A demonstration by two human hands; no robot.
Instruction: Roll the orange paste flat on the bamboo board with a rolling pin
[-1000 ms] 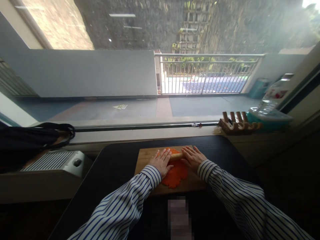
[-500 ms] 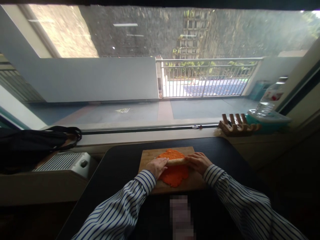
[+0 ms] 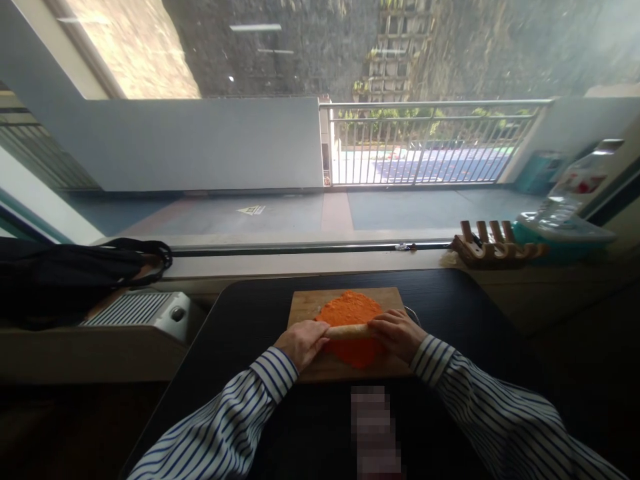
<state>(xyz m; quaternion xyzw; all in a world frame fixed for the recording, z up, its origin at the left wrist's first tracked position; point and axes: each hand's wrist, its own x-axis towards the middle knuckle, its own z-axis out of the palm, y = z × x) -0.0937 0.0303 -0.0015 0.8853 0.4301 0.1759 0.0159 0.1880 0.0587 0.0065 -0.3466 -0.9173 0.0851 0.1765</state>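
Observation:
A flattened sheet of orange dough (image 3: 350, 307) with an uneven edge lies on a wooden board (image 3: 303, 308). Across its middle rests a pale wooden rolling pin (image 3: 349, 331). My left hand (image 3: 303, 341) is closed over the pin's left end, and my right hand (image 3: 399, 333) is closed over its right end. Both ends of the pin are hidden under my fingers. Dough shows on the far side and the near side of the pin.
The board lies on a black table (image 3: 250, 320) by a window. On the sill at right are a wooden rack (image 3: 493, 250), a teal box (image 3: 595, 240) and a plastic bottle (image 3: 575, 183). A black bag (image 3: 65, 277) and a white heater (image 3: 145, 320) are at left.
My hands have drawn the rolling pin nearer to me over the dough, baring more of its far part. The whole view has shifted slightly.

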